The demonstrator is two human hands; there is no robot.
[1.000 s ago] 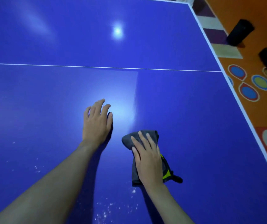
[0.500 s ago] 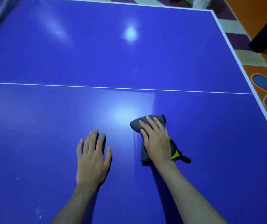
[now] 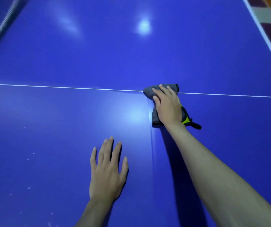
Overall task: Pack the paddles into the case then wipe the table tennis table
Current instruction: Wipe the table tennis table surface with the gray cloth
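Head view: right hand (image 3: 167, 105) flat, fingers straight, pressing grey cloth (image 3: 161, 91) onto desk (image 3: 66, 54) at white centre line (image 3: 57, 87). Left hand (image 3: 107, 171) open, bracing nearer. Keep even pressure, overlap strokes.

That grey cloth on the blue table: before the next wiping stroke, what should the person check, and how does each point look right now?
1. Cloth under the palm: ok, the right hand presses flat on it.
2. Cloth lies flat on the table: ok, though bunched, with a black-and-yellow end trailing by the wrist.
3. Left hand out of the stroke's way: ok, it rests flat, apart from the cloth.
4. Path ahead beyond the white line: ok, bare surface.
5. Specks at lower left wiped: not ok, they are visible there.
6. Cloth clean underneath: cannot tell, hidden.
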